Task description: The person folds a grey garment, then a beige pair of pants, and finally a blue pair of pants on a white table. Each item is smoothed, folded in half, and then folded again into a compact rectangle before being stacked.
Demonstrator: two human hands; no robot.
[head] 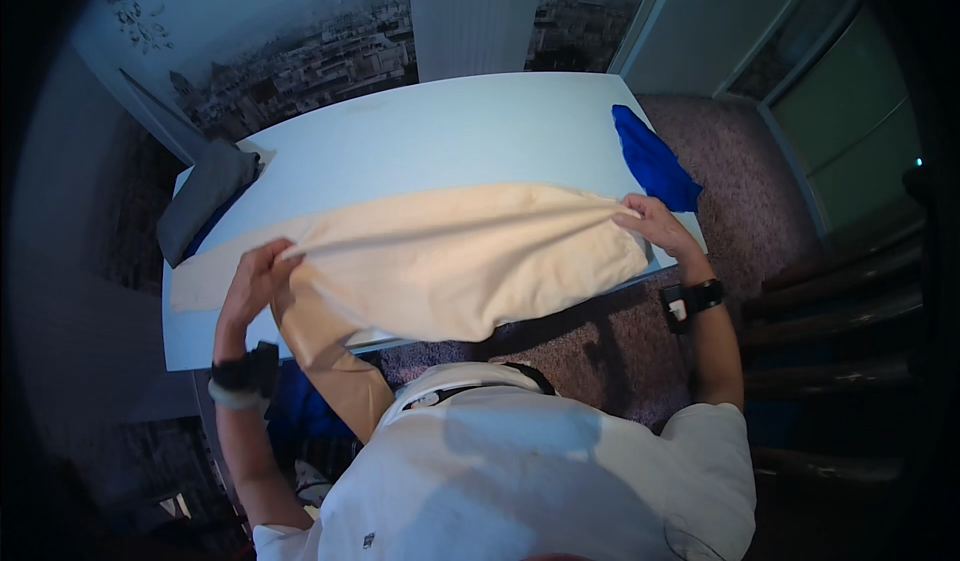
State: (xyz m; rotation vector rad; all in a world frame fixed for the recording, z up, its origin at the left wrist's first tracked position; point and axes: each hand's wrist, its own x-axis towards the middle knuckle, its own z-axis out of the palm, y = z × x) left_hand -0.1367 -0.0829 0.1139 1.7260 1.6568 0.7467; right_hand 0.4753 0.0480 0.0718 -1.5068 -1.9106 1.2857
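Note:
A cream-coloured garment [450, 261], apparently a pair of trousers, lies stretched sideways along the near part of a white table [420, 125]. My left hand [259, 272] pinches it near the middle-left, where a darker tan leg or sleeve [330, 358] hangs over the front edge toward my body. At the garment's right end my right hand [656, 223] grips the cloth between thumb and fingers. Straight creases run through the fabric from one hand to the other. Its lower edge droops past the table's front edge. Another pale end lies flat beyond my left hand.
Folded grey cloth [206, 193] with blue beneath sits at the table's left end. Blue cloth [656, 159] lies at the right edge, partly overhanging. Patterned carpet [742, 163] covers the floor. A door [712, 28] stands at the back right, and dark rounded forms [840, 321] are at right.

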